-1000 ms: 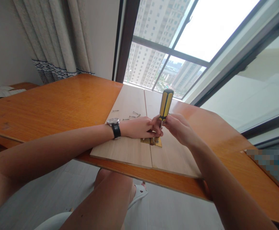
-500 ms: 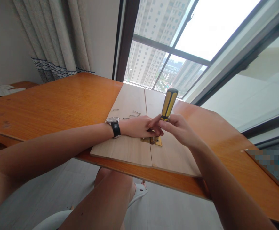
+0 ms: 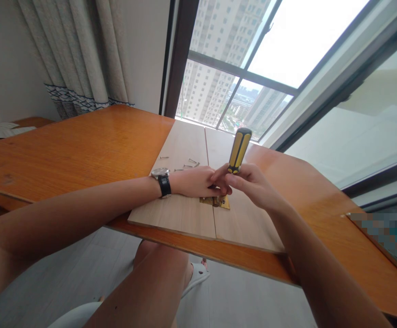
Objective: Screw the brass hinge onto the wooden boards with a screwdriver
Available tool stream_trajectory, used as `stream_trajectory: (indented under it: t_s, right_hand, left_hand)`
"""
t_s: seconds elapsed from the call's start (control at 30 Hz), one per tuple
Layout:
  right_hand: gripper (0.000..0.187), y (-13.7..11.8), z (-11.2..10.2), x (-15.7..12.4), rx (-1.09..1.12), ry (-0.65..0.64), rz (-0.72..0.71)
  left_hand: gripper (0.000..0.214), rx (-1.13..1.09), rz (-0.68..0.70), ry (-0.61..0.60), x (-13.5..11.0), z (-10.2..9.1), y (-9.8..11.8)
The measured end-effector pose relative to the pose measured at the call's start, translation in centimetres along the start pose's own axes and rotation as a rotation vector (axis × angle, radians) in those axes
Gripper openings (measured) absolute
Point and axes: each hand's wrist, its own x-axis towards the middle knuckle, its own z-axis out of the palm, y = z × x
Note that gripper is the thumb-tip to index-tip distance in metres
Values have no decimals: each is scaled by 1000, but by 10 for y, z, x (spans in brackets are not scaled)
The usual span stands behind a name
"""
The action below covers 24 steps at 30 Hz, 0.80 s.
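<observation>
Two pale wooden boards [image 3: 174, 216] lie side by side with a narrow seam between them. A brass hinge [image 3: 224, 202] straddles that seam near the front, partly covered by my fingers. My right hand [image 3: 255, 184] grips a screwdriver [image 3: 240, 149] with a yellow and black handle, which stands nearly upright over the hinge. Its shaft and tip are hidden behind the fingers. My left hand [image 3: 198, 180], with a watch at the wrist, rests on the left board. Its fingers are bent together at the hinge below the handle; what they pinch is hidden.
Several loose screws [image 3: 187, 166] lie on the left board beyond my left hand. Under the boards is an orange-brown wooden table [image 3: 109, 141]. A window [image 3: 242, 73] rises behind it, and a curtain [image 3: 82, 54] hangs at the left. My legs are below the table's front edge.
</observation>
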Motion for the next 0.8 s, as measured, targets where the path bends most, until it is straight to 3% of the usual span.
stream_trajectory:
  t_s: [0.6, 0.8]
  right_hand:
    - [39, 6, -3, 1, 0, -2, -12]
    - [38, 14, -5, -2, 62, -7, -32]
  left_hand:
    - [13, 32, 13, 0, 0, 2, -2]
    - [18, 192, -38, -50, 0, 1, -3]
